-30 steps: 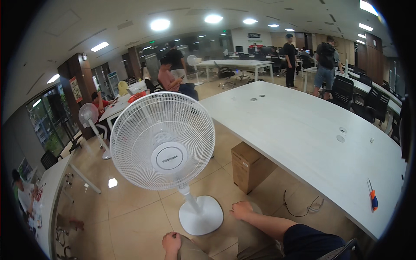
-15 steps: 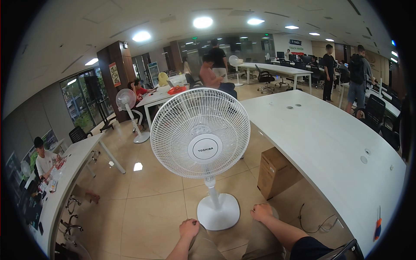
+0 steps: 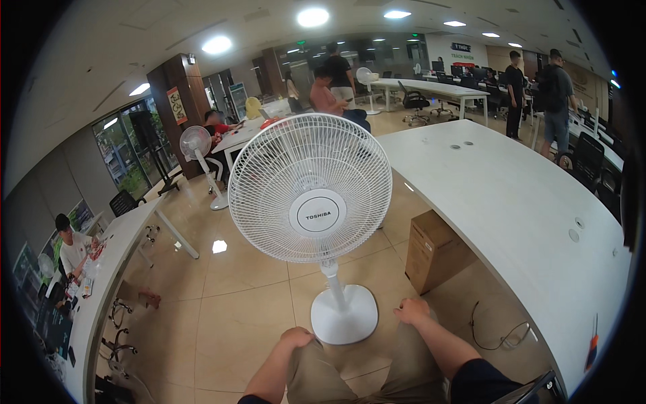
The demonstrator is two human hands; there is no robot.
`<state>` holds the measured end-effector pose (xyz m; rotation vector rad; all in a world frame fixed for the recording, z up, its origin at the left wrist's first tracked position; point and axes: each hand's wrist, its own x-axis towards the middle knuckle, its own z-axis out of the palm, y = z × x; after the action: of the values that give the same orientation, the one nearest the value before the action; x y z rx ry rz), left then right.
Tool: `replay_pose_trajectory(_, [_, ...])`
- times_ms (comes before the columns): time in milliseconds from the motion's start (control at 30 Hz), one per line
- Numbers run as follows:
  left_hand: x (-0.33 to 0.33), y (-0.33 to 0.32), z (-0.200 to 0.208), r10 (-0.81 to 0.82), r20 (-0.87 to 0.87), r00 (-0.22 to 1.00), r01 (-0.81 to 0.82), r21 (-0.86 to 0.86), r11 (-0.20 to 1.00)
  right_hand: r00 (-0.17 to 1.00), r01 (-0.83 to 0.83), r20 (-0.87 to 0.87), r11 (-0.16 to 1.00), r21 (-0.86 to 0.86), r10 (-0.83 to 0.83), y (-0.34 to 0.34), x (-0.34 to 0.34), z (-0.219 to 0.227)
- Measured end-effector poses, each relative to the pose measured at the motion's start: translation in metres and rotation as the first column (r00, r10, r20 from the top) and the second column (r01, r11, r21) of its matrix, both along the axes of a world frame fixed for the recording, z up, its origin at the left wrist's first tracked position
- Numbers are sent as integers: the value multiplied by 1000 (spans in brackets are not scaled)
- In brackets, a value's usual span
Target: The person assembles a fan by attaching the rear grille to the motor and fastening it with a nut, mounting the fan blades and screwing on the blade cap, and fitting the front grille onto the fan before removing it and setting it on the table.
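Observation:
A white pedestal fan (image 3: 317, 212) stands upright on the tiled floor right in front of me, its round wire cage facing me above a short pole and a rounded base (image 3: 344, 315). I sit with both knees before the base. My left hand (image 3: 296, 337) rests on my left knee, holding nothing, its fingers lying over the trouser cloth. Over my right knee lies my right hand (image 3: 412, 312), also bare, with loosely bent fingers pointing toward the fan base. Neither hand touches the fan.
On the right a long white table (image 3: 498, 182) carries a screwdriver (image 3: 592, 345); a cardboard box (image 3: 431, 252) and a black cable (image 3: 496, 345) lie beneath. Another white table (image 3: 124, 246) with a seated person stands left. A second fan (image 3: 196, 145) and several people are farther back.
The view has tipped slightly down, so the fan and tables sit higher in the picture. Both hands remain on the knees, and the fan stands in the same place.

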<state>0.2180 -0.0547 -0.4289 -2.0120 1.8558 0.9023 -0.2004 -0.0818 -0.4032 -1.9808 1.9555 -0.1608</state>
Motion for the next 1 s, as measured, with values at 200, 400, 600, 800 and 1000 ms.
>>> replay_pose_trajectory(200, [-2, -24, -28, 9, 118, 993, -23, 121, 992, 990, -57, -103, 940, 337, 97, -40, -12, -23])
replay_pose_trajectory(400, [-29, 5, 8, 161, 172, 972, -144, -104, 984, 965, -81, -214, 949, 305, 151, -17, 5, -17])
replay_pose_trajectory(600, [-33, 25, 24, 262, 2, 965, -250, -294, 923, 975, -67, -192, 975, 212, 109, -5, 10, -10])
replay_pose_trajectory(800, [-5, 36, 7, 84, -660, 747, -373, -311, 874, 984, -81, -147, 988, 130, 100, 2, 18, -2])
replay_pose_trajectory(1000, [-65, 121, 296, -653, -424, 627, -442, -884, 150, 989, -63, -125, 992, 110, 77, 6, 9, 0])
